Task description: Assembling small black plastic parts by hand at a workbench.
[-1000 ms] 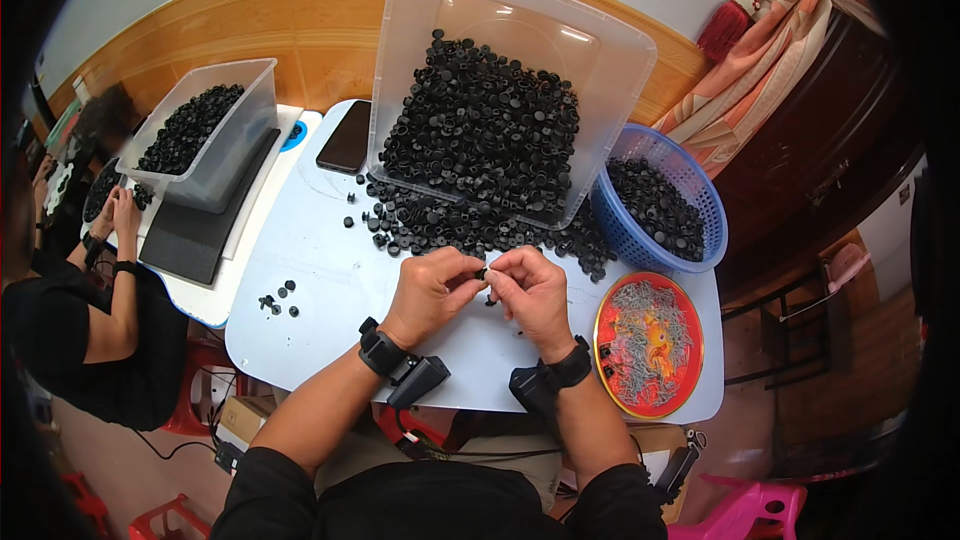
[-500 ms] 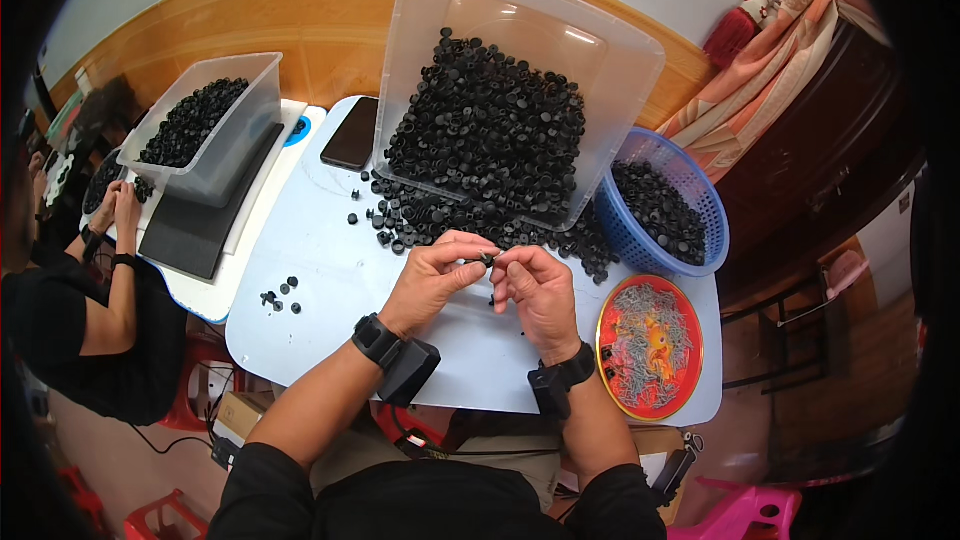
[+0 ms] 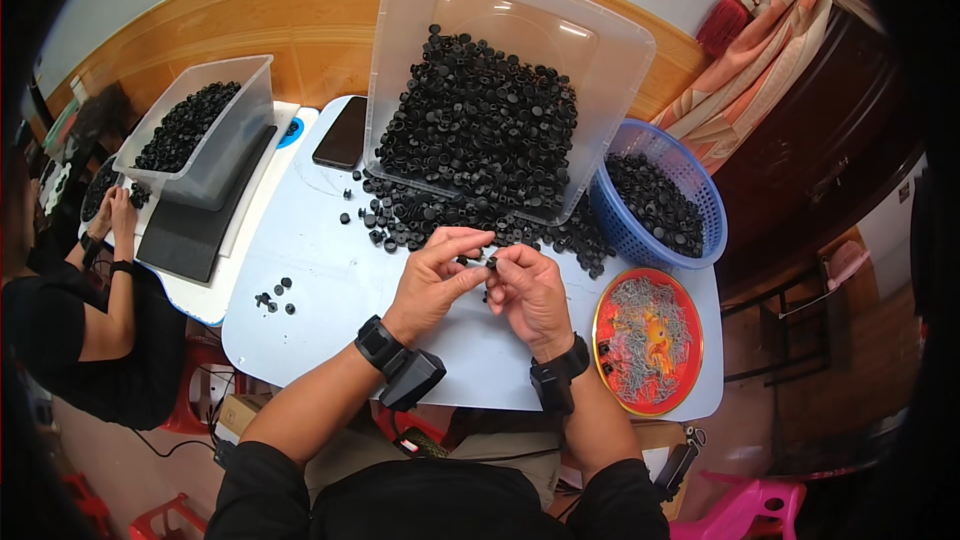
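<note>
My left hand [image 3: 436, 282] and my right hand [image 3: 530, 296] meet over the near side of the pale table, thumbs and fingertips pinched. Between the right fingertips is a small round black plastic part [image 3: 491, 263]. Another dark bit [image 3: 464, 261] shows at the left fingertips, with a thin light glint between the two; its exact shape is too small to make out. Just beyond my hands, a heap of black plastic parts [image 3: 430, 210] spills from a tilted clear bin [image 3: 610, 70]. By my right wrist lies a red plate [image 3: 600, 340] of thin silver metal pins [image 3: 645, 305].
A blue basket [image 3: 707, 195] of black parts stands at the right. Several loose black parts [image 3: 286, 283] lie at the left, and a dark phone [image 3: 341, 132] sits farther back. At the left table, a co-worker's hands [image 3: 122, 215] work near another clear bin [image 3: 258, 90].
My fingertips have drawn slightly apart, and the black part now shows more plainly at the right fingertips. The whole view has shifted a little.
</note>
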Action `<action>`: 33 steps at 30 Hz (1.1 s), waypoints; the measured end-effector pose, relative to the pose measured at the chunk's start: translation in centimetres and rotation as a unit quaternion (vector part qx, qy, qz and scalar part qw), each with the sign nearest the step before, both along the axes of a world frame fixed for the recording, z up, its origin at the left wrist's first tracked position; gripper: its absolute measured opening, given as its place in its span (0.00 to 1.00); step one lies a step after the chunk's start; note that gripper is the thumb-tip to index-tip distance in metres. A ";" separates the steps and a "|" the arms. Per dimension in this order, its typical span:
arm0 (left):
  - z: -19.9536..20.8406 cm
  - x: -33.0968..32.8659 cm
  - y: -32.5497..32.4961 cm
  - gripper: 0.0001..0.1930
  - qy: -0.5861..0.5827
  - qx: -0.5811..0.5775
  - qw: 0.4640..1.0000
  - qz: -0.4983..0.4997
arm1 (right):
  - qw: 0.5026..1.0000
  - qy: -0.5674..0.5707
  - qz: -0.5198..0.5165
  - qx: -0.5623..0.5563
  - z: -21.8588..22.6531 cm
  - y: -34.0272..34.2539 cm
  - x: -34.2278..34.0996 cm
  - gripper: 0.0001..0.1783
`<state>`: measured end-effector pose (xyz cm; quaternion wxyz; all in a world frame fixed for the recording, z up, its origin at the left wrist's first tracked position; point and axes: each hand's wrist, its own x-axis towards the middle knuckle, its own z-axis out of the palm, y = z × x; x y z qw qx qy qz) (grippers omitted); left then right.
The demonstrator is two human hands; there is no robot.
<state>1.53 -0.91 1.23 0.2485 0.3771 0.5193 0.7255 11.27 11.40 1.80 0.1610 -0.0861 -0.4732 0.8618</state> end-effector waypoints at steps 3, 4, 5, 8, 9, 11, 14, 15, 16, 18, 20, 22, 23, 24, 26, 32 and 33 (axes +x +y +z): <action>-0.1 -0.4 -0.1 0.14 -0.002 0.037 0.999 0.015 | 1.000 -0.011 0.003 -0.013 0.1 0.1 0.0 0.07; -0.1 -0.5 -0.1 0.14 -0.002 0.037 0.999 0.015 | 1.000 -0.012 0.012 -0.014 0.1 0.2 0.0 0.07; -0.1 -0.5 -0.2 0.12 0.000 0.041 0.999 0.013 | 1.000 -0.014 0.020 -0.015 0.0 0.2 0.0 0.07; 0.1 -0.4 -0.3 0.07 -0.009 0.041 0.999 0.013 | 0.999 -0.012 0.029 -0.024 -0.1 0.1 0.0 0.07; 0.1 -0.4 -0.4 0.05 -0.021 0.036 0.999 0.014 | 0.999 -0.012 0.030 -0.023 -0.1 0.1 -0.1 0.07; 0.0 -0.4 -0.4 0.05 -0.012 0.029 0.999 0.021 | 0.999 -0.018 0.026 -0.025 -0.1 0.0 -0.2 0.07; -0.3 -0.3 -0.4 0.04 0.000 0.018 0.999 0.033 | 0.999 -0.023 0.018 -0.020 -0.4 0.0 -0.3 0.07; -0.4 -0.3 -0.4 0.04 0.005 0.014 0.999 0.039 | 0.999 -0.021 0.020 -0.019 -0.5 0.0 -0.4 0.07; -0.4 -0.3 -0.4 0.04 0.007 0.014 0.999 0.042 | 0.999 -0.019 0.017 -0.021 -0.6 0.0 -0.4 0.07; -0.2 -0.2 -0.3 0.05 -0.016 0.021 0.999 0.039 | 0.999 -0.014 0.018 -0.023 -0.6 -0.1 -0.5 0.07; -0.1 -0.2 -0.2 0.06 -0.028 0.036 0.998 0.036 | 1.000 -0.023 0.008 -0.009 -0.4 -0.2 -0.5 0.08; 0.2 0.0 -0.1 0.07 -0.062 0.051 0.996 0.024 | 1.000 -0.022 0.013 -0.012 -0.3 -0.2 -0.4 0.07; 0.1 0.1 -0.2 0.06 -0.047 0.051 0.997 0.025 | 0.999 -0.024 0.014 -0.015 -0.3 -0.1 -0.3 0.07; 0.0 0.0 -0.2 0.06 -0.045 0.047 0.998 0.018 | 0.999 -0.020 0.020 -0.014 -0.5 0.0 -0.2 0.06; -0.4 -0.2 -0.3 0.05 -0.037 0.047 0.998 0.016 | 1.000 -0.015 0.014 -0.013 -0.6 -0.1 -0.3 0.06; -0.9 -0.4 -0.5 0.05 -0.021 0.026 0.999 0.041 | 0.997 0.002 -0.037 0.071 -0.3 -0.8 -0.5 0.07; -0.8 -0.4 -0.4 0.05 -0.014 0.014 0.999 0.042 | 0.997 0.004 -0.036 0.071 -0.3 -0.7 -0.4 0.07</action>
